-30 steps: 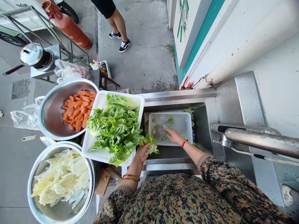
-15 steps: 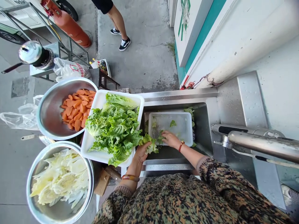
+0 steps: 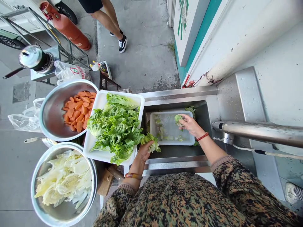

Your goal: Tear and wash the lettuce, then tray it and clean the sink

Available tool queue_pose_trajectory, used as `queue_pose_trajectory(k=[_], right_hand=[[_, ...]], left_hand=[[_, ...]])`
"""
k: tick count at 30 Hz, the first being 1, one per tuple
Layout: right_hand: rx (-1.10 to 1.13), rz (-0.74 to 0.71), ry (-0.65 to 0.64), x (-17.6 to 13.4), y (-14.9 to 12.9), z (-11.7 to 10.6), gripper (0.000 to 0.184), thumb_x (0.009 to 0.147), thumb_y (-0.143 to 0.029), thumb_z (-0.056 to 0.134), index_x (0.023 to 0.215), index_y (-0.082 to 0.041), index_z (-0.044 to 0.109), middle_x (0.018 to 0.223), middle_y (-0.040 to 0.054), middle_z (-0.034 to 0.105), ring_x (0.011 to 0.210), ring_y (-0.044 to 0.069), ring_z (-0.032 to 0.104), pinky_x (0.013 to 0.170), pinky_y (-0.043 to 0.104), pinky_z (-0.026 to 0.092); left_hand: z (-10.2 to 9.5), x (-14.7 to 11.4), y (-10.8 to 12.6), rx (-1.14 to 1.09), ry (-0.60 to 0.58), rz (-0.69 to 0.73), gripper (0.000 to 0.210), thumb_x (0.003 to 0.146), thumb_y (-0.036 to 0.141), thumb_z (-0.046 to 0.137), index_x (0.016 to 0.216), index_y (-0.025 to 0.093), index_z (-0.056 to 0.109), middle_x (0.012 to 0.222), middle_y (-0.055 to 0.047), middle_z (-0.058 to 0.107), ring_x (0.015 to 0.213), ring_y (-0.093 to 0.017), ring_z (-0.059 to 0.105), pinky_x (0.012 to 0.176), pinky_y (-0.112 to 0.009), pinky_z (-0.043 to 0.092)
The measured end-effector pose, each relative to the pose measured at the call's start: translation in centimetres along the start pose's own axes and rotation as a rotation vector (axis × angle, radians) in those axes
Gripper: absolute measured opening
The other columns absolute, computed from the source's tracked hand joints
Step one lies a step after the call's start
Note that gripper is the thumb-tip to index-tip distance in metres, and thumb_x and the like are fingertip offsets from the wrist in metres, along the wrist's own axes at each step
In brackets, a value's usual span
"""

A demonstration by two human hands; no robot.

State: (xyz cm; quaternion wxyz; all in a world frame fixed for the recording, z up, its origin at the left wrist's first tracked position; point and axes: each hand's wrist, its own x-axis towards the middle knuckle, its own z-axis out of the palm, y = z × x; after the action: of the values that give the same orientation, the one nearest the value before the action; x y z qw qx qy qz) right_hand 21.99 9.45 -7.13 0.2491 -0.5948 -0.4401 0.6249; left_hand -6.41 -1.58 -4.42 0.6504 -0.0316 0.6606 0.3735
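My left hand (image 3: 145,151) is closed round a small bunch of lettuce leaves (image 3: 152,143) at the sink's left edge. Beside it, a white basin (image 3: 88,150) is heaped with green lettuce (image 3: 118,126). In my right hand (image 3: 190,124) a small piece of lettuce leaf (image 3: 178,119) is pinched between thumb and fingers. That hand is above a translucent plastic tub (image 3: 172,144), which holds water and several floating leaf scraps. The tub sits inside the steel sink (image 3: 201,149), where more leaves show around its edges.
A metal bowl of sliced carrots (image 3: 50,110) and another of cut cabbage (image 3: 35,189) stand at left. The faucet (image 3: 255,130) reaches in from the right. Beyond are a red gas cylinder (image 3: 68,28), a pot (image 3: 30,57) on a burner and a person's legs (image 3: 109,19).
My right hand has moved right and up across the tub and now holds a leaf piece. My left hand keeps its leaves at nearly the same spot. The person's legs have shifted left.
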Motion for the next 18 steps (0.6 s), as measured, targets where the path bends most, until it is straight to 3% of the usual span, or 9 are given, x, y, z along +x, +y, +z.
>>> queue_pose_trajectory(k=[3,6,8,11,14,18], right_hand=[[-0.058,0.042,0.062,-2.2,-0.4,2.4,0.036,0.082,-0.039,0.067,0.113,-0.022,0.066,0.098,0.0079,0.071,0.089,0.023,0.065,0.078,0.038,0.055],[-0.125,-0.028,-0.021,-4.5,-0.8,7.5,0.025,0.083,-0.036,0.066,0.104,-0.023,0.071,0.102,0.0078,0.072,0.093,0.024,0.066,0.086,0.04,0.054],[-0.128,-0.074,-0.06,-5.8,-0.9,11.0,0.026,0.088,-0.035,0.061,0.11,-0.024,0.07,0.107,0.0071,0.072,0.097,0.023,0.066,0.091,0.04,0.052],[-0.163,-0.102,0.023,-7.0,-0.8,14.6,0.028,0.091,-0.029,0.055,0.115,-0.022,0.068,0.12,0.0106,0.067,0.113,0.023,0.061,0.104,0.04,0.046],[-0.182,-0.171,-0.02,-7.7,-0.5,16.0,0.036,0.094,-0.024,0.046,0.125,-0.022,0.064,0.138,0.0114,0.057,0.131,0.022,0.05,0.115,0.04,0.036],[-0.126,-0.268,-0.271,-7.9,-0.2,15.7,0.051,0.092,-0.02,0.046,0.142,-0.026,0.05,0.143,0.0057,0.054,0.141,0.02,0.038,0.12,0.041,0.029]], left_hand=[[0.7,-0.3,-0.2,-0.008,-0.002,0.016,0.043,0.05,0.018,0.088,0.088,0.017,0.067,0.079,-0.003,0.075,0.087,-0.024,0.072,0.086,-0.037,0.056],[1.6,-0.7,-0.6,-0.023,-0.012,0.039,0.047,0.052,0.02,0.089,0.092,0.018,0.066,0.084,-0.004,0.076,0.093,-0.023,0.071,0.087,-0.035,0.055],[2.2,-0.9,-0.7,-0.049,-0.028,0.059,0.046,0.057,0.029,0.089,0.095,0.02,0.066,0.091,-0.004,0.076,0.1,-0.022,0.07,0.089,-0.034,0.055],[2.7,-1.5,-0.8,-0.093,-0.058,0.073,0.045,0.065,0.046,0.083,0.099,0.022,0.066,0.106,-0.005,0.075,0.11,-0.021,0.066,0.092,-0.033,0.054],[2.6,-2.2,-0.9,-0.109,-0.087,0.078,0.049,0.061,0.038,0.087,0.104,0.023,0.067,0.114,-0.004,0.073,0.115,-0.02,0.063,0.096,-0.03,0.051],[1.7,-2.7,-0.5,-0.095,-0.097,0.089,0.053,0.057,0.026,0.089,0.104,0.022,0.066,0.11,-0.005,0.074,0.116,-0.023,0.063,0.099,-0.033,0.05]])
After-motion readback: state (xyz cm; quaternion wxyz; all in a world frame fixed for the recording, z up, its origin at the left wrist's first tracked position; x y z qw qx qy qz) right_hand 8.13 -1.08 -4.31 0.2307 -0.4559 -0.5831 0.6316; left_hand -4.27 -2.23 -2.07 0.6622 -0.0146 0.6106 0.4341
